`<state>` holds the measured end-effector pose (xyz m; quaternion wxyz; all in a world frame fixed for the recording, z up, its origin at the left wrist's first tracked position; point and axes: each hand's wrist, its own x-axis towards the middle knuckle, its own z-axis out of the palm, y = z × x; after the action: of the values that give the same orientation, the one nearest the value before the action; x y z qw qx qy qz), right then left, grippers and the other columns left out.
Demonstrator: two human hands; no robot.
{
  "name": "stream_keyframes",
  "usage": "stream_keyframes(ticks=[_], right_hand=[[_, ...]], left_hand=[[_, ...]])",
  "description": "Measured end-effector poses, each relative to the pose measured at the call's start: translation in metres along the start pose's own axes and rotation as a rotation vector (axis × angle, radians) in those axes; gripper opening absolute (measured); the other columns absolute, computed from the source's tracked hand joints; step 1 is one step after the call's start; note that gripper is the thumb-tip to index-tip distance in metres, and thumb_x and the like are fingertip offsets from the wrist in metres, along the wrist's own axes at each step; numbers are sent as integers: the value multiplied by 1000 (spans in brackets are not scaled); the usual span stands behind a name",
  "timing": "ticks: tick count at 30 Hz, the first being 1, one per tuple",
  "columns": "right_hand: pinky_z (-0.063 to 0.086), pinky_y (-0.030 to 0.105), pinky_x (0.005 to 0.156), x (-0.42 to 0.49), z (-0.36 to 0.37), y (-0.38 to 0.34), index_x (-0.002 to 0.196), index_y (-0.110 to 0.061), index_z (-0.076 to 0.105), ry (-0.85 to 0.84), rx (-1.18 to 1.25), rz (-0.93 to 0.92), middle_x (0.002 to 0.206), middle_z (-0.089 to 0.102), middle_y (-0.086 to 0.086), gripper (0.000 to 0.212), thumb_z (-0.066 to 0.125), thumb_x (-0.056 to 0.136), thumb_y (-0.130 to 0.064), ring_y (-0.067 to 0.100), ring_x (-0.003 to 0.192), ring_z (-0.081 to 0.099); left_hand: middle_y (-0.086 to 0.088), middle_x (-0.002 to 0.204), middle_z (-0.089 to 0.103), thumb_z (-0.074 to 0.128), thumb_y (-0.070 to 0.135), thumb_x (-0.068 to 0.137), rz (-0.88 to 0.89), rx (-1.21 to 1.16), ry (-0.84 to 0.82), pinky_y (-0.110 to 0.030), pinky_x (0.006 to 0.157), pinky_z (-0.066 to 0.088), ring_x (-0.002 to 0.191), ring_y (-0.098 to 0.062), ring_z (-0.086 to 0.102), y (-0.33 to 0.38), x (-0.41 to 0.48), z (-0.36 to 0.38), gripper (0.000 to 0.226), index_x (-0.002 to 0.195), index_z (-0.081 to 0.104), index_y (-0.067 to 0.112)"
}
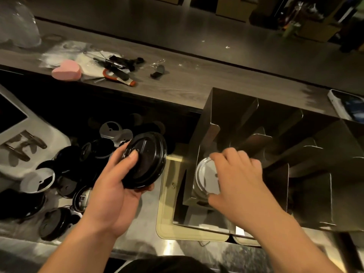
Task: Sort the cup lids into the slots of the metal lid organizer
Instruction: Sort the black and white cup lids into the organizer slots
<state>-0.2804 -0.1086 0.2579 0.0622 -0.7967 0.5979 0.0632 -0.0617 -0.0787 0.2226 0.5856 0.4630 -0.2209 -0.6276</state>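
My left hand (114, 186) grips a stack of black cup lids (144, 160) just left of the metal lid organizer (275, 154). Inside the organizer's leftmost slot, my right hand (238, 178) pinches a clear lid (204, 176) between thumb and fingers; the lid stands on edge. A pile of loose lids (65, 174), black ones and a few clear ones, lies on the steel counter at the left. The organizer's other slots look dark, and I cannot tell what they hold.
A white device (23, 146) sits at the far left. On the raised wooden shelf (187, 79) lie a pink heart-shaped sponge (67, 70), small tools (118, 67) and a phone (348, 105). A brass-coloured tray (167, 203) lies under the organizer.
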Motion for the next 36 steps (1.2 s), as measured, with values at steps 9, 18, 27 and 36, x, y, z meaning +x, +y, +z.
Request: stream_keyframes(ticks=[9, 18, 27, 36], right_hand=[[36, 36, 92, 19, 24, -6, 137, -23, 43, -126, -230, -137, 119, 50, 1, 56, 64, 88, -37, 19, 109, 50], [51, 32, 84, 18, 24, -8, 140, -21, 34, -213, -75, -55, 133, 38, 3, 67, 68, 85, -4, 22, 113, 52], [49, 15, 85, -31, -32, 25, 118, -43, 57, 168, 590, -191, 119, 55, -26, 37, 69, 83, -36, -4, 110, 54], [31, 8, 106, -66, -25, 58, 135, -56, 35, 107, 623, -386, 142, 27, -42, 77, 75, 69, -64, -14, 137, 25]], left_hand=[[-4, 113, 74, 59, 26, 80, -71, -8, -10, -36, 77, 48, 90, -16, 73, -1, -1, 5, 44, 123, 67, 25], [-7, 115, 74, 62, 23, 78, -77, -33, -9, -38, 81, 50, 101, -23, 72, -5, -12, 15, 48, 126, 64, 22], [2, 110, 73, 85, 24, 72, 111, 249, -8, -42, 80, 60, 104, -22, 71, -7, -31, 42, 42, 108, 69, 39], [2, 99, 75, 84, 12, 76, 83, 468, -245, -35, 80, 60, 94, -18, 73, -36, -43, 98, 36, 99, 70, 36]])
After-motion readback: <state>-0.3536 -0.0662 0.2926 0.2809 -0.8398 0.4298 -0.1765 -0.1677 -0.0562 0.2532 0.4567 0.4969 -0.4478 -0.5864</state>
